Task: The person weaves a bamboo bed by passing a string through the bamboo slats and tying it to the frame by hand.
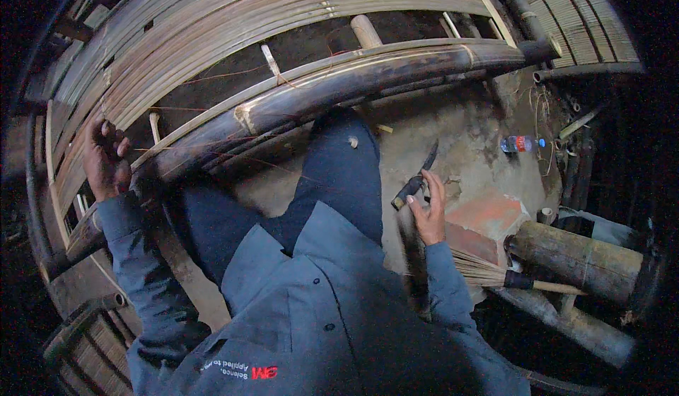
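Observation:
My left hand [107,157] is raised at the left end of a panel of long bamboo slats [205,60], its fingers curled in beside the slats. What those fingers pinch is too small to make out. Thin copper-coloured wires [187,108] run from near this hand across the gap in the bamboo frame. Over the floor to the right of my knee, my right hand [430,208] grips a knife [408,192] by its dark, thick handle, thumb on one side and fingers on the other. Its narrow dark blade points away from me.
A thick dark bamboo pole [396,76] borders the slats in front of my knees. On the right are a plastic bottle [520,144] lying down, a reddish block [488,230], a stick broom [481,272] and a stout bamboo log [576,254].

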Demonstrator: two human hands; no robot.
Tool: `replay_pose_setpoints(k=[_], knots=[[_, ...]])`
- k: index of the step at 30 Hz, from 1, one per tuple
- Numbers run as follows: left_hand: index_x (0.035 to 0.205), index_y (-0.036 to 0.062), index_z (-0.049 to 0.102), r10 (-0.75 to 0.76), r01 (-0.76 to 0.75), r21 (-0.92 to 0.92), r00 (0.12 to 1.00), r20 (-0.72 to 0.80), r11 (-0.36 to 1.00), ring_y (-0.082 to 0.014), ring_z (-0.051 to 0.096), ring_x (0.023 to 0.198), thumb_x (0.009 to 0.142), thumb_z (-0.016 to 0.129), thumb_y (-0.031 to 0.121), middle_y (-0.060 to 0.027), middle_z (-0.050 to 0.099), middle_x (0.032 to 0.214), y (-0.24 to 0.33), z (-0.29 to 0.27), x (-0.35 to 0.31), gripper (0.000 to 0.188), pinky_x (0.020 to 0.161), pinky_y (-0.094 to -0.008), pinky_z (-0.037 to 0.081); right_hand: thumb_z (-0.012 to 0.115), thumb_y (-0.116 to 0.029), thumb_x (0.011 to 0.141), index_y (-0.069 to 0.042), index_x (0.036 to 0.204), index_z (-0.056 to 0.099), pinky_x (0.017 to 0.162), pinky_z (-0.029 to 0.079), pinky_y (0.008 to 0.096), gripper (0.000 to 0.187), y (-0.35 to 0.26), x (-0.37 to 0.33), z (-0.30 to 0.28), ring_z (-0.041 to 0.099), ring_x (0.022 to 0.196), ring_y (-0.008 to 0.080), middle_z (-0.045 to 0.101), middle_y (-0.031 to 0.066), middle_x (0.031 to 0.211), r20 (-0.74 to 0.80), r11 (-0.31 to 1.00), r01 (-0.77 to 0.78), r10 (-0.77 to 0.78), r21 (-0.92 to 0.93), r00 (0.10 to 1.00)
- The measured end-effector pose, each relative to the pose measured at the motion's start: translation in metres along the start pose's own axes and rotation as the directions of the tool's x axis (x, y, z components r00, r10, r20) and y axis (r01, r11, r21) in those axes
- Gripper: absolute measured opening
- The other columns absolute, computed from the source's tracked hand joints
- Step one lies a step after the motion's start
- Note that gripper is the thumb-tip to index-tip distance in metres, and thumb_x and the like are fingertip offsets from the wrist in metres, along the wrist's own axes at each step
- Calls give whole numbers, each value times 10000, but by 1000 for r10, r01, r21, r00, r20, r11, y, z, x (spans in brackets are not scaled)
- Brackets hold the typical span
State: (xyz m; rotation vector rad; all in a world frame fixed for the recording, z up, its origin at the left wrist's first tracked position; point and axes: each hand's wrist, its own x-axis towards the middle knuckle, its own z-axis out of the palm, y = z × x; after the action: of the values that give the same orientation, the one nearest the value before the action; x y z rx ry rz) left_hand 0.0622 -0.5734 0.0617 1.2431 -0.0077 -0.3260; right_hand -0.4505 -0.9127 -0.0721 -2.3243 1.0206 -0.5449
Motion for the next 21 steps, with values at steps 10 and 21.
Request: replay_pose_setpoints(k=[10, 21], knots=[[857, 145, 522, -42, 48, 60, 994, -103, 997, -74, 415, 580, 1012, 546, 217, 47, 480, 714, -3, 33, -20, 172, 501, -256, 319, 749, -149, 829, -115, 1190, 700, 967, 443, 406, 366, -117, 98, 42, 562, 1046, 316, 615, 126, 1083, 145, 943, 280, -307, 181, 941], [899, 116, 538, -43, 39, -39, 994, -99, 998, -77, 378, 541, 1016, 544, 204, 44, 475, 698, -2, 0, 12, 146, 450, -246, 294, 660, -169, 935, 4, 923, 700, 786, 489, 354, 178, -117, 97, -30, 642, 850, 243, 667, 114, 858, 547, 907, 6, -259, 421, 796]])
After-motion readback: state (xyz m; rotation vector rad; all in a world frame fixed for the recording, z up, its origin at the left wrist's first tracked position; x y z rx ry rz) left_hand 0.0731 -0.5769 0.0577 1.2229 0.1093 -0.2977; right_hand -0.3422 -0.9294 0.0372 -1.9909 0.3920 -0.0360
